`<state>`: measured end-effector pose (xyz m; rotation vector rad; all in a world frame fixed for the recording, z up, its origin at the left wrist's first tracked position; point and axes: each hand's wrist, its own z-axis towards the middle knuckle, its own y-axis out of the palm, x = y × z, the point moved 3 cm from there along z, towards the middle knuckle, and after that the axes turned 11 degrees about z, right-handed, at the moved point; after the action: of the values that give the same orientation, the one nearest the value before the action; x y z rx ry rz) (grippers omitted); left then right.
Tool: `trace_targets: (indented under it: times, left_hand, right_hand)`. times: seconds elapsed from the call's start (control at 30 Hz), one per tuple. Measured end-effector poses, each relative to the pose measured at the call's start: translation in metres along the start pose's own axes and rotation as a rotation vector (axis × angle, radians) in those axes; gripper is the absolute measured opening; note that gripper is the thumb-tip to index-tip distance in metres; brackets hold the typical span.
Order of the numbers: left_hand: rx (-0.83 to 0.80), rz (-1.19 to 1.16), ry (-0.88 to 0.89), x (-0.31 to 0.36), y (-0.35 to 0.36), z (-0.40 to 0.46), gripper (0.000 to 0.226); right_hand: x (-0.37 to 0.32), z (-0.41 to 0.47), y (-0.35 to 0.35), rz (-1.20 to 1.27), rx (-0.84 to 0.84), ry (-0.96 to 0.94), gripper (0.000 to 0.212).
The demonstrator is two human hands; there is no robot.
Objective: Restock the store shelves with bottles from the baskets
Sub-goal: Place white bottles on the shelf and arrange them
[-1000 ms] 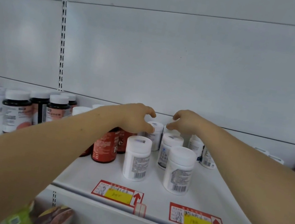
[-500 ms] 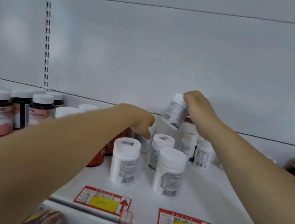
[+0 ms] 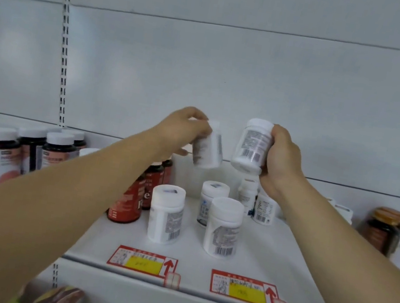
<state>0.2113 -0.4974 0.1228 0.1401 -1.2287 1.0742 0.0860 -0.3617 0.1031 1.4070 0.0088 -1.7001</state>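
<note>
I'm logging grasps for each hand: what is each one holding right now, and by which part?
The left hand holds a tilted white bottle near its cap end. The right hand has its grip round the side of another white bottle.

1 head-worn view, facing forward and slightly down, close to the shelf [image 3: 270,246], arm's reach

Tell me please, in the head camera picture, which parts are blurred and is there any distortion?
Head view: the white bottle in the left hand is smeared by motion; the right hand holds a sharper white bottle; the wide lens bends the slotted upright; the price tags are unreadable.
</note>
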Motion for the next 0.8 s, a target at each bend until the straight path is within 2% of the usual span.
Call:
trace_targets:
  times: [0.07, 0.17, 0.3, 0.37, 0.43, 0.5, 0.6, 0.7, 0.8]
  left_hand:
    - [-0.038, -0.268, -0.009, 0.006, -0.003, -0.021, 0.019]
    - [-0.026, -0.506, -0.001, 0.006, -0.006, -0.047, 0.025]
    - [-0.034, -0.672, -0.049, 0.003, -0.009, -0.069, 0.023]
    - [-0.054, -0.722, -0.099, 0.001, -0.010, -0.078, 0.028]
    - [-0.114, -0.745, -0.108, 0.000, -0.008, -0.086, 0.034]
    - [-0.142, -0.710, -0.034, -0.002, -0.007, -0.093, 0.021]
    - [-0.136, -0.718, 0.022, -0.009, -0.008, -0.098, 0.024]
    - [-0.154, -0.813, -0.087, -0.016, -0.011, -0.103, 0.033]
    - [-0.171, -0.804, -0.165, -0.020, -0.010, -0.108, 0.041]
  right_hand:
    - [0.001, -0.007, 0.005, 0.058, -0.021, 0.013, 0.028]
    - [0.002, -0.020, 0.016, 0.090, -0.135, 0.064, 0.032]
    - [0.001, -0.035, 0.024, -0.015, -0.210, -0.026, 0.007]
    - [0.001, -0.041, 0.025, 0.029, -0.226, -0.006, 0.008]
    - [0.002, -0.048, 0.026, 0.081, -0.219, 0.057, 0.018]
    - [0.001, -0.055, 0.029, 0.095, -0.232, 0.081, 0.028]
    - [-0.001, -0.060, 0.032, 0.062, -0.264, -0.001, 0.015]
    - [0.001, -0.065, 0.029, 0.151, -0.253, 0.093, 0.020]
    - [0.004, -0.073, 0.030, 0.193, -0.268, 0.197, 0.026]
